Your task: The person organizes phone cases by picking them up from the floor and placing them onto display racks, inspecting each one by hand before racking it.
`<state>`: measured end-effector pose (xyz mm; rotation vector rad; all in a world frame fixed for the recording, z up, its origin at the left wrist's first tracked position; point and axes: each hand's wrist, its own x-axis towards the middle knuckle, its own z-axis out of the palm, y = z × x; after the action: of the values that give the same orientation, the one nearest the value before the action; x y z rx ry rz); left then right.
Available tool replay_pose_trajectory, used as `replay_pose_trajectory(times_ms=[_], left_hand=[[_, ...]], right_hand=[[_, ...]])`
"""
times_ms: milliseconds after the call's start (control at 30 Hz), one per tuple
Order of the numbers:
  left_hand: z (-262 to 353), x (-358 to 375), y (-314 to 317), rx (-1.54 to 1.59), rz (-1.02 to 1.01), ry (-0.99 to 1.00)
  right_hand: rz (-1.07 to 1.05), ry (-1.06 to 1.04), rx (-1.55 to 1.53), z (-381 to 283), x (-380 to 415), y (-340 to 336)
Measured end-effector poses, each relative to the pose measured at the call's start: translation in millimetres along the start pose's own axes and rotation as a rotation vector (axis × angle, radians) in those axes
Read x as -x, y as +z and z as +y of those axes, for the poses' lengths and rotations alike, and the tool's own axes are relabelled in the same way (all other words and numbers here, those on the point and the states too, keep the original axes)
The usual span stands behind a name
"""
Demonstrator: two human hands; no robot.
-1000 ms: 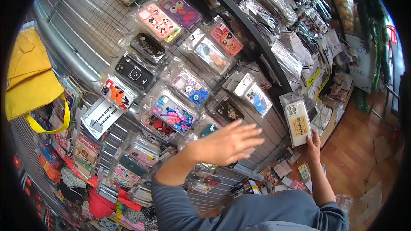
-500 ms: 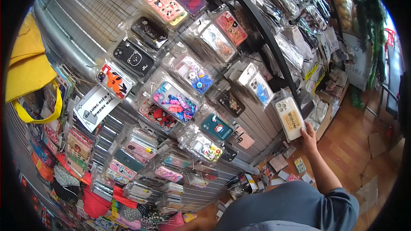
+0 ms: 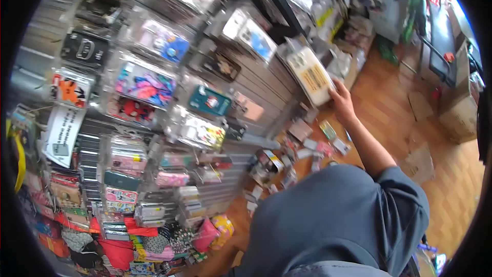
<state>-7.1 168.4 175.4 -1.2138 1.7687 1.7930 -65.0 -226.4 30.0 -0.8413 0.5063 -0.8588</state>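
My right hand (image 3: 342, 101) is closed on the lower edge of a pale phone case (image 3: 309, 77). A block of dark lettering on a yellowish panel marks the case, and clear packaging shows at its top end. It is held up at the right end of the rack, beside a hanging packaged case with a blue design (image 3: 257, 41). A bare stretch of skin shows at the bottom edge, but my left hand itself is out of sight.
Packaged phone cases hang in rows on a slatted metal wall (image 3: 261, 90). Small boxes and packets lie scattered on the wooden floor (image 3: 376, 90) below. A cardboard box (image 3: 461, 107) stands at the far right. Caps and a yellow patterned item (image 3: 223, 228) sit lower left.
My view has turned, so the rack shifts left and up and more floor shows at right. The phone case stays in my right hand.
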Motion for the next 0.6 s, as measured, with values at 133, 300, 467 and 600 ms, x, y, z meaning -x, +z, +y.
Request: replay_pose_trajectory(times_ms=[133, 300, 467, 600], left_hand=[[-25, -3, -5, -0.23, 0.22, -0.148], [-44, -2, 3, -0.418, 0.379, -0.211], [-47, 1, 0, -0.535, 0.482, -0.208], [-46, 11, -7, -0.602, 0.562, -0.194]], right_hand=[[0.004, -0.085, 0.0, 19, -2, -15], [-0.04, -0.102, -0.087, 14, 3, -8], [-0.064, -0.053, -0.127, 8, 5, -10], [-0.021, -0.051, -0.087, 7, 3, -10]])
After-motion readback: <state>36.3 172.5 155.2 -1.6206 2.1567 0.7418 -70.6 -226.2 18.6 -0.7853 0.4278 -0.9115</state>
